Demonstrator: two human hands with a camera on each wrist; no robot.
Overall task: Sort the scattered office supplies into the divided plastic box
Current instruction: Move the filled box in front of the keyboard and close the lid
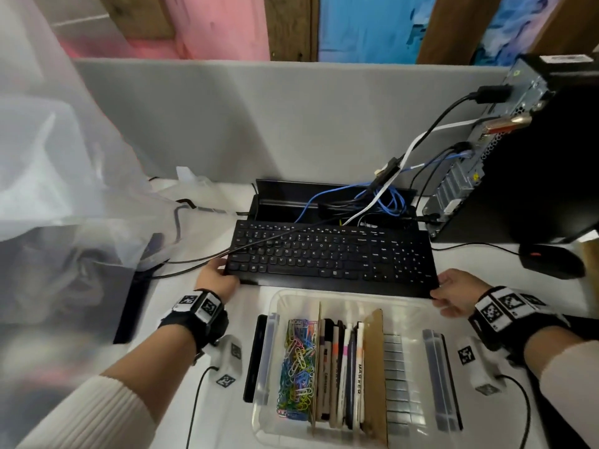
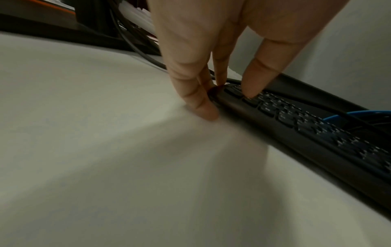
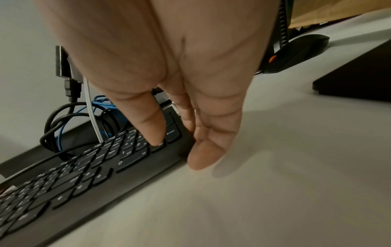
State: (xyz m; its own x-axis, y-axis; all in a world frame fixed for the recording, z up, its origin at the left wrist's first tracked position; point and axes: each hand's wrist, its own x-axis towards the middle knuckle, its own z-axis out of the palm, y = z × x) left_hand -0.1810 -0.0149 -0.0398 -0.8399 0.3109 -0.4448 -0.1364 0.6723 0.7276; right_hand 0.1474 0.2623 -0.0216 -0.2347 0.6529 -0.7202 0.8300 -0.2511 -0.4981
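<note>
Nearest to us sits the divided plastic box, clear-walled, on the white tabletop. Cardboard dividers split it: colourful paper clips heaped in the left compartment, markers packed side by side in the middle, a row of grey staple strips on the right. A flat black object lies just beside the box's left wall.

Just past the box, the black keyboard stretches across, and we've got both hands on it. Our left hand takes the near-left corner: in the left wrist view one of the fingers rests on the keys while the others press the edge down at the tabletop, so they're clamped on that corner. Our right hand takes the near-right corner: one of the fingers lands on a key, the rest sit at the side edge, pinching it.

Beyond, a tangle of blue, white and black cables spills behind the keyboard. A black mouse sits right, a computer tower behind it, and a translucent plastic sheet drapes the left.
</note>
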